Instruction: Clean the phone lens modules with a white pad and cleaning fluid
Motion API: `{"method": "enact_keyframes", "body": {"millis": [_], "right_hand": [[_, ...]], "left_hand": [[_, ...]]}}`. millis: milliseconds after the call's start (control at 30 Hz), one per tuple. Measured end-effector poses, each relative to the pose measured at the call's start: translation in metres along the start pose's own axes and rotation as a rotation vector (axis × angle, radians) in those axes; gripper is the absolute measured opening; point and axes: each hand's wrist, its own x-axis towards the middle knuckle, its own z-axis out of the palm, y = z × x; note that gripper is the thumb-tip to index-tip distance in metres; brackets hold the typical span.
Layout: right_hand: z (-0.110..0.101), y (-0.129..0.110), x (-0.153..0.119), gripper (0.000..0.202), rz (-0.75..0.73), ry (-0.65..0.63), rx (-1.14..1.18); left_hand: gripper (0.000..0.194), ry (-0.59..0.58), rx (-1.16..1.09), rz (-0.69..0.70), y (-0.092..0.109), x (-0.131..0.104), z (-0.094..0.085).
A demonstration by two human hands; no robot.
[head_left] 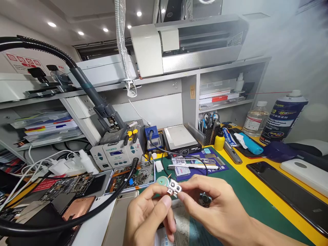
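Between my two hands is a small silvery camera module [174,186], its round lens facing up toward me. My left hand [150,213] pinches its left side between thumb and forefinger. The thumb and forefinger of my right hand [215,203] grip the right edge. Just behind the module lies a pale green round spool [162,181], partly covered by my left fingers. A small dark part [205,199] shows beneath my right hand, mostly hidden. Below my hands, a printed sheet [182,218] lies on the green mat [261,208].
A tray of loose circuit parts [138,176] stands left of the spool, with a thick black hose [102,213] curving past. Behind are a soldering station [118,153] and a toothbrush [189,166]. On the right lie a dark phone [289,193] and a spray can [283,118].
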Motion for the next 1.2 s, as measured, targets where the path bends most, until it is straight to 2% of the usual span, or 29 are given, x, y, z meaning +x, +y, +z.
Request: {"method": "enact_keyframes", "body": {"millis": [400, 700, 900, 1033, 1133, 1200], "right_hand": [[0.003, 0.008, -0.004, 0.008, -0.205, 0.072, -0.096], [0.003, 0.012, -0.003, 0.013, -0.338, 0.109, -0.156], [0.003, 0.011, -0.005, 0.008, -0.296, 0.089, -0.159], [-0.001, 0.007, 0.001, 0.012, -0.214, 0.048, -0.156], [-0.011, 0.003, 0.012, 0.016, -0.111, -0.056, -0.165], [-0.021, 0.002, 0.019, 0.016, -0.063, -0.182, -0.185]], "left_hand": [[0.048, 0.033, 0.006, -0.105, -0.004, 0.006, 0.001], [0.046, 0.034, 0.054, -0.078, -0.004, 0.006, 0.0], [0.038, 0.003, 0.094, 0.003, -0.005, 0.003, -0.002], [0.035, -0.034, 0.132, 0.116, -0.002, 0.004, -0.006], [0.036, -0.004, 0.135, 0.244, 0.003, 0.008, -0.016], [0.033, 0.056, 0.146, 0.338, 0.007, 0.013, -0.025]]}}
